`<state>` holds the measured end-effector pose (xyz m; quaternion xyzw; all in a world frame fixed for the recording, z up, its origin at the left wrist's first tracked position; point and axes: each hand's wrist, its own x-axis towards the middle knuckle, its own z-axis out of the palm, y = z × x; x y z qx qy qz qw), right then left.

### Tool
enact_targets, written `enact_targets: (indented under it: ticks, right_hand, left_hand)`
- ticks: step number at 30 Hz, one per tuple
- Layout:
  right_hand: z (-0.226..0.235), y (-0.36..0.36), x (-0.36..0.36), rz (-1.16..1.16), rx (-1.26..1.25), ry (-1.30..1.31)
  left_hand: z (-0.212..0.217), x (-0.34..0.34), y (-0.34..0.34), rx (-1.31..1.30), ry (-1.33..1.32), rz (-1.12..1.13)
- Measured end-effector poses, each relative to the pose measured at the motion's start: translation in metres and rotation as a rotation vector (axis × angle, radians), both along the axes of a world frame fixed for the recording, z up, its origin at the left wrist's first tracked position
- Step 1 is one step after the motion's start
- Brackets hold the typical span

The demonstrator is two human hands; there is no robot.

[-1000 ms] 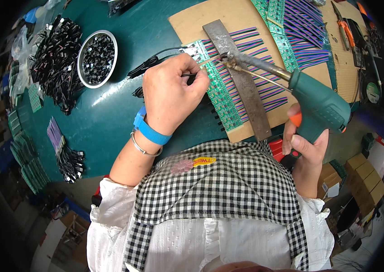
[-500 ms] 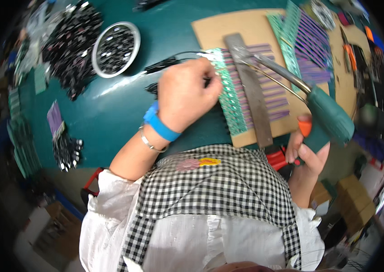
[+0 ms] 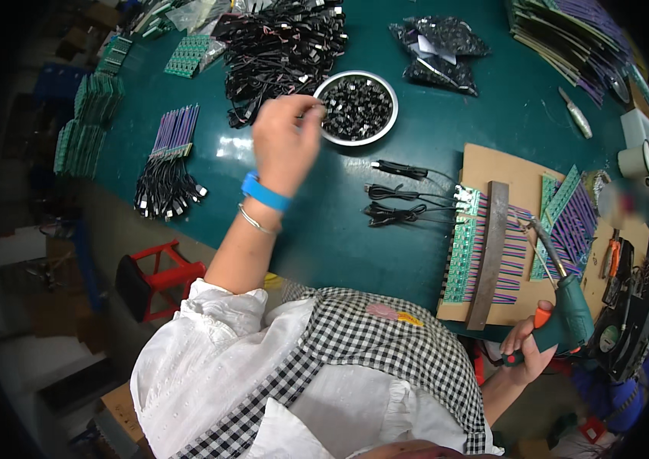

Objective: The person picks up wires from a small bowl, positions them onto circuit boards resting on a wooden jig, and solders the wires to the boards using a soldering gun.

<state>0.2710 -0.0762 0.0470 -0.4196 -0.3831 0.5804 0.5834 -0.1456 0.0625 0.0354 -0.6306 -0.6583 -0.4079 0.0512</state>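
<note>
My left hand is raised over the table between the heap of black USB cables and a silver-rimmed bowl of small black parts. Its thumb and fingers are pinched together; whatever they hold, if anything, is too small to make out. In my right hand is a green soldering gun with an orange trigger, its tip over the metal bar. That bar lies across purple striped wires beside a green circuit board strip. Several coiled black cables reach the strip's far end.
The strip lies on a brown board. More boards with purple wires sit to its right. Black parts in bags, a knife and a bundle of wired cables lie on the table. A red-framed stool stands at left.
My left hand has left the green strip and moved to the left, beside the bowl. The view has swung left. My right hand still grips the soldering gun.
</note>
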Motion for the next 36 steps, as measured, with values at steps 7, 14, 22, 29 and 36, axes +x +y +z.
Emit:
enact_targets:
  ticks: [7,14,22,29,36]
  right_hand:
    - [0.009,0.003,-0.010,-0.024,-0.044,0.040]
    - [0.015,0.002,-0.009,-0.081,-0.004,0.037]
    - [0.016,0.027,-0.044,-0.031,0.011,-0.002]
    - [0.007,0.028,-0.078,-0.178,0.203,-0.354]
    - [-0.016,0.030,-0.071,-0.132,0.236,-0.354]
  left_hand:
    - [-0.032,-0.069,0.009,-0.172,0.369,0.122]
    - [0.016,-0.048,-0.016,0.153,-0.424,0.061]
    - [0.049,0.100,-0.040,-0.298,-0.533,-0.677]
    - [0.036,0.164,-0.063,-0.305,-0.253,-0.948]
    - [0.047,0.171,-0.061,-0.404,-0.374,-1.001]
